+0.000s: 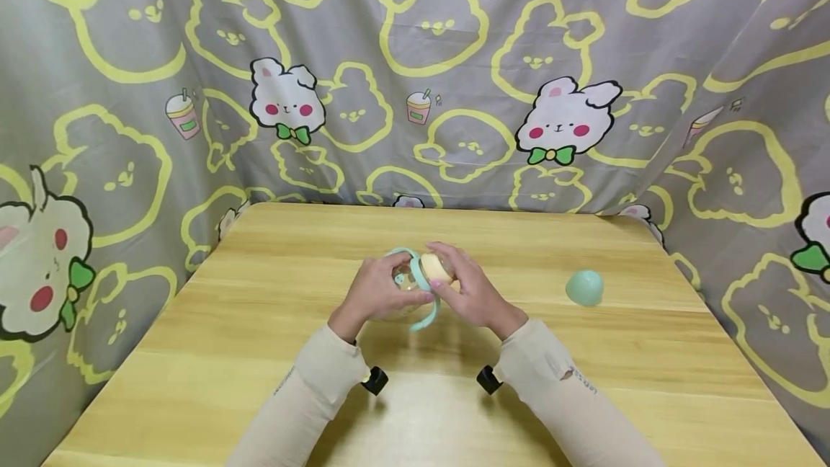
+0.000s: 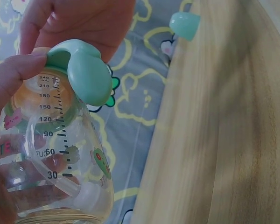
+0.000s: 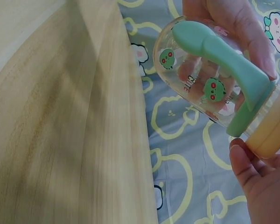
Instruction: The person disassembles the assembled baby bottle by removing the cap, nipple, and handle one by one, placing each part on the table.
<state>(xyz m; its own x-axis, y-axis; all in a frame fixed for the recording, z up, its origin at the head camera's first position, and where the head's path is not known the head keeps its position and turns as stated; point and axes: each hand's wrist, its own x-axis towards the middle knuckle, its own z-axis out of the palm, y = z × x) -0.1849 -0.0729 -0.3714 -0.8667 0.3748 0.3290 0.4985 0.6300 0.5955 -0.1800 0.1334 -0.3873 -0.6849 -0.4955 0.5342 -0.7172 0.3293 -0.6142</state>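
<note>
Over the middle of the table, a clear baby bottle point(image 2: 56, 154) with printed measure marks is held tilted, its top toward the right. My left hand point(image 1: 379, 290) grips the bottle's body, thumb and fingers around it. My right hand point(image 1: 476, 294) holds the cream-yellow collar point(image 1: 433, 269) at the bottle's top, with fingers and thumb on opposite sides. A mint green handle ring point(image 3: 224, 56) with two curved arms sits around the neck. Inside the bottle, a straw with a white weighted end point(image 2: 88, 196) shows in the left wrist view.
A mint green domed cap point(image 1: 586, 287) rests on the wooden table point(image 1: 259, 352), right of the hands. A grey curtain point(image 1: 363, 34) printed with rabbits hangs behind and along both sides. Small black devices point(image 1: 375, 380) sit under both wrists.
</note>
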